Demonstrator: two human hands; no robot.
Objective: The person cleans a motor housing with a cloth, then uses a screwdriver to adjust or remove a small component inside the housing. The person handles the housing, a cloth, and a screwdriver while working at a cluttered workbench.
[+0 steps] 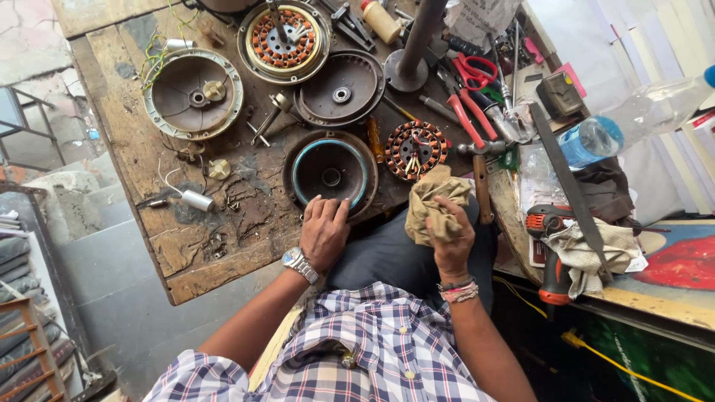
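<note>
The left hand [325,231] is resting flat, fingers spread, on the near rim of the round dark metal motor housing with a blue inner ring [331,173] at the worn wooden desk [216,246] edge; it is probably heavy and rigid, best steadied by its rim. The right hand [451,237] is bunching the soft tan cloth rag [438,202], its grip clamped.

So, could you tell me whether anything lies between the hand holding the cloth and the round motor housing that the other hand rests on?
Nothing visible does. The right hand grips the tan cloth beside the motor housing, which the left hand touches at its near rim; only bare gap lies between them.
</note>
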